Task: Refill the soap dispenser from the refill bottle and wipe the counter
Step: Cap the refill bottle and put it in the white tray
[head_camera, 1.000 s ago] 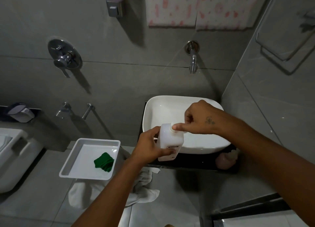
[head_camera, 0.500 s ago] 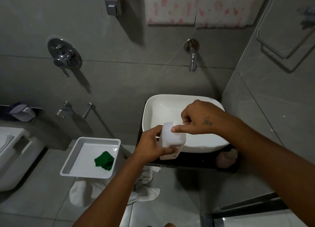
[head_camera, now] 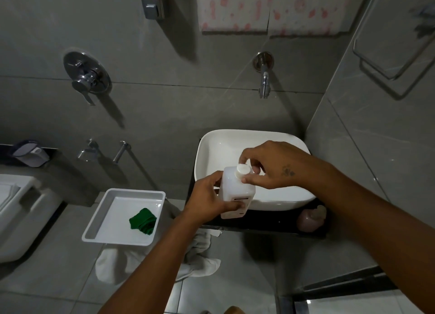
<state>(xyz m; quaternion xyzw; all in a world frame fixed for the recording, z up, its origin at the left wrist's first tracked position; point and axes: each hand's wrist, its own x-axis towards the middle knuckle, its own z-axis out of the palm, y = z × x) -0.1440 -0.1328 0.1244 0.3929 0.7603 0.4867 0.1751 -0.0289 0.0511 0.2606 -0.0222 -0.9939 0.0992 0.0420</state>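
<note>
Refill bottle [head_camera: 236,191]: white, upright, held over the near rim of the white basin [head_camera: 219,148]. Left hand [head_camera: 209,201]: grip curled round the bottle body. Right hand [head_camera: 270,167]: fingertips pinching the white cap [head_camera: 243,169]. Pink soap dispenser [head_camera: 312,218]: on the dark desk [head_camera: 266,221], right of the bottle. Green cloth [head_camera: 142,221]: in the white tray [head_camera: 98,224].

Both bare forearms reach forward from the bottom edge and converge in front of the chest. The left hand [head_camera: 208,197] wraps round a bottle's side, its fingers curled across the front face, thumb behind. The right hand [head_camera: 270,166] arches above, wrist bent, thumb and fingertips pinching the cap in a light grip; a small mark shows on its back
</note>
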